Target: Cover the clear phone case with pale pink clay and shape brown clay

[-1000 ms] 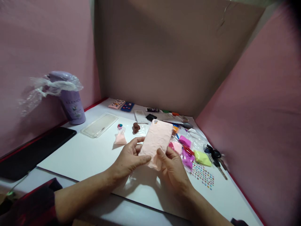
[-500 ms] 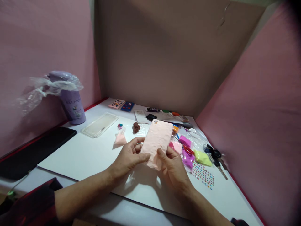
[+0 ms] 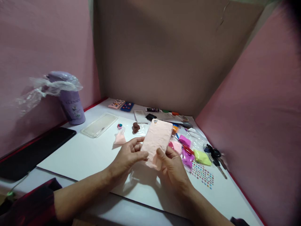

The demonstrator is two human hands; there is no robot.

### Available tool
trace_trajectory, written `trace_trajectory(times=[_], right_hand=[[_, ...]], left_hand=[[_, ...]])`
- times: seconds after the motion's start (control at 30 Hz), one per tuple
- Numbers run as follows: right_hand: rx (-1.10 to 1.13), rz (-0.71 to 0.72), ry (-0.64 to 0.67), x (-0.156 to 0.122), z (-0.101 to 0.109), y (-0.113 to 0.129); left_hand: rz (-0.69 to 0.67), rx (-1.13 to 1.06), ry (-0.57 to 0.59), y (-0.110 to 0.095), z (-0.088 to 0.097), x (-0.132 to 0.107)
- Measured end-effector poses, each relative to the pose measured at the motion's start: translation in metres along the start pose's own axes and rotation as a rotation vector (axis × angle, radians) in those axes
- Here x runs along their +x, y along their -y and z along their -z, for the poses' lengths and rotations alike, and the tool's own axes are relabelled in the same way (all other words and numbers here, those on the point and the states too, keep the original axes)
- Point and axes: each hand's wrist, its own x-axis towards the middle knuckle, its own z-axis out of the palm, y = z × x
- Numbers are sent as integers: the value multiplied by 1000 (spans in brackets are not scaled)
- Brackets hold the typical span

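Between my hands is a phone case [image 3: 158, 138] coated in pale pink clay, tilted up above the white board [image 3: 94, 157]. Its surface looks uneven, and a camera hole shows at the top left corner. My left hand [image 3: 130, 153] grips its left edge, the thumb lying on the lower front. On the lower right side, my right hand [image 3: 172, 163] pinches the case with the thumb on the clay; its other fingers are partly hidden behind. A small bag of pale pink clay [image 3: 120, 137] and a brown lump of clay [image 3: 135, 127] lie beyond my left hand.
At right are packets of purple clay [image 3: 187, 158] and yellow clay [image 3: 202, 157], a sheet of gem stickers [image 3: 203, 175] and scissors [image 3: 214, 152]. Left stand a purple tumbler [image 3: 72, 106], a clear case [image 3: 100, 125] and a black phone-like slab [image 3: 35, 150]. Two decorated cases [image 3: 127, 106] lie at the back.
My left thumb has slid slightly left and up along the lower edge of the case. Both hands keep hold, and the case stays almost in place.
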Motion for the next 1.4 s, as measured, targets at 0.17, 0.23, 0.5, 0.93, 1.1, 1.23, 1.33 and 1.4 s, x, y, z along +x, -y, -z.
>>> trace_trajectory(times=[0.17,0.23,0.5,0.93,1.1,1.23,1.33,1.4], right_hand=[[24,-12,9,0,-1,1],[31,-6,3,1,-1,1],[16,16,3,2,3,0],[-2,24,4,2,3,-1],[9,7,11,1,2,0],[-2,16,7,2,4,-1],[-12,24,12,2,4,-1],[-15,23,12,2,4,-1]], left_hand=[[7,29,8,3,2,2],[19,21,-3,2,1,2],[12,-29,-22,-3,-3,-1],[7,-7,-57,-3,-2,-1],[-10,37,-69,0,-1,0],[-4,39,-80,-1,0,0],[-6,15,-90,-3,-2,0],[-8,6,-87,-3,-3,-1]])
